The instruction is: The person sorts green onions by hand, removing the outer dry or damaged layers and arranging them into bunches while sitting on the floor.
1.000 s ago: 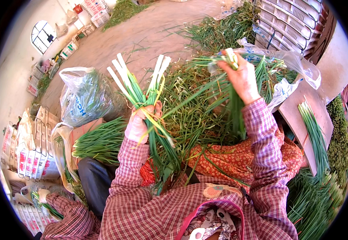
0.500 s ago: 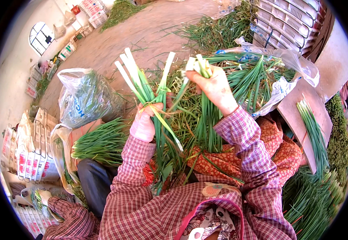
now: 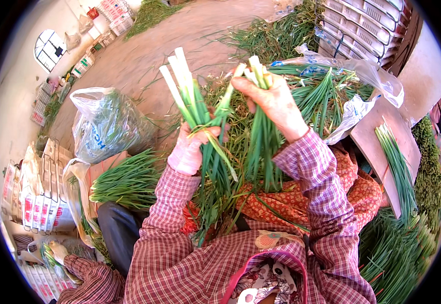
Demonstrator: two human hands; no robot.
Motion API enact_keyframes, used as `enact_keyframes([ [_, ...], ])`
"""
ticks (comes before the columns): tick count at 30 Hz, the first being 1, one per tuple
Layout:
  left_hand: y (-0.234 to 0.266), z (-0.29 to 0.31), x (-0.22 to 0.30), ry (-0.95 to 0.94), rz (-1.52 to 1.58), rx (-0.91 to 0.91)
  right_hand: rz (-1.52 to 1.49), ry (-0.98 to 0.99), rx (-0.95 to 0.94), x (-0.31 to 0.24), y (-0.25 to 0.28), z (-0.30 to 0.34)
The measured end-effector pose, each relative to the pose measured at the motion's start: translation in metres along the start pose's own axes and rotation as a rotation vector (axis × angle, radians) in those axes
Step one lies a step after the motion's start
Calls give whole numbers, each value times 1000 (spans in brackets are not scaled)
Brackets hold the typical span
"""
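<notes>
Our right hand (image 3: 275, 104) curls tight round allium stalks (image 3: 264, 144) | slanted stalk (image 3: 226, 100) runs from by its thumb toward 7 o'clock | there our left hand (image 3: 192, 144) clasps another bunch (image 3: 194, 104)

A pale, plain wall (image 3: 17, 96) curved along my left, where light glared through a round-topped window (image 3: 45, 43) with dark bars. Ahead of me, a brownish floor (image 3: 190, 33) stretched out in bright light, and white crates (image 3: 362, 25) stood stacked beyond my right side.
</notes>
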State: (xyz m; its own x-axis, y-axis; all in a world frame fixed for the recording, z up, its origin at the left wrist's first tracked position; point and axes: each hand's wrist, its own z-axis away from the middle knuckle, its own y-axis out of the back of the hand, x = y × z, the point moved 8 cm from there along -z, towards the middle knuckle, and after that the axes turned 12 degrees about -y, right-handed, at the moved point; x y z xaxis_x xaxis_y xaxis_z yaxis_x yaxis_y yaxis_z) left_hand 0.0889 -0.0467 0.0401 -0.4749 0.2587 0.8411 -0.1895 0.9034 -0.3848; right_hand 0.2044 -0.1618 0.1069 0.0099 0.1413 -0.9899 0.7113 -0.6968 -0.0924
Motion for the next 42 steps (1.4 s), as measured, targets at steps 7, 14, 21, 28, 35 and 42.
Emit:
enact_keyframes([
  [7,35,-7,10,-52,-177,101,207,205,551,-60,95,20],
  [14,62,-8,-5,-34,-276,269,79,338,424,-88,102,37],
  [21,0,-20,-13,-81,-402,178,315,263,213,-42,-3,12],
  [28,-17,-13,-18,-17,-194,72,77,148,153,-15,-5,0],
  [35,-17,-10,-32,178,255,137,-29,143,84,-7,17,0],
  [42,42,-23,-15,-6,-21,169,-292,227,459,-43,136,30],
])
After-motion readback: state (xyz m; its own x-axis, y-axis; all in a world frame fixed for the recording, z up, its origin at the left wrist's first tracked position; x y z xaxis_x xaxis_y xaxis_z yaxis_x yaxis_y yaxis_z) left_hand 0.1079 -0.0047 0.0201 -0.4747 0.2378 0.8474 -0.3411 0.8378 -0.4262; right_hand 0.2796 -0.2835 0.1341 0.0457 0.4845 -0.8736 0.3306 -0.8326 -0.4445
